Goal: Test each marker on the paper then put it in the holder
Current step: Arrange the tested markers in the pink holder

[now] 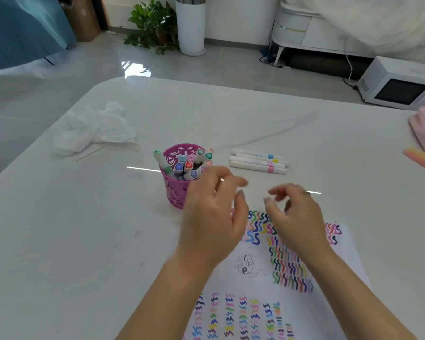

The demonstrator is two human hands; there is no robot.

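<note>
White glossy surface (84,217) carries four markers (258,161), probably still untested, side by side with long axes running 9 to 3 o'clock. They sit at 12 o'clock from the gap between the hands. Left hand (214,217) and right hand (297,217) hover empty over the paper (250,285), fingers loosely curled, and neither is clearly nearer. The holder (174,190) stands at 10 o'clock, beside the left hand.

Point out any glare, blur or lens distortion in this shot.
Head view: a bright reflection sits on the floor and thin glare streaks on the table; fingertips of the left hand and right hand are motion-blurred; the wide lens bows the table's far edge; the holder looks sharp.
</note>
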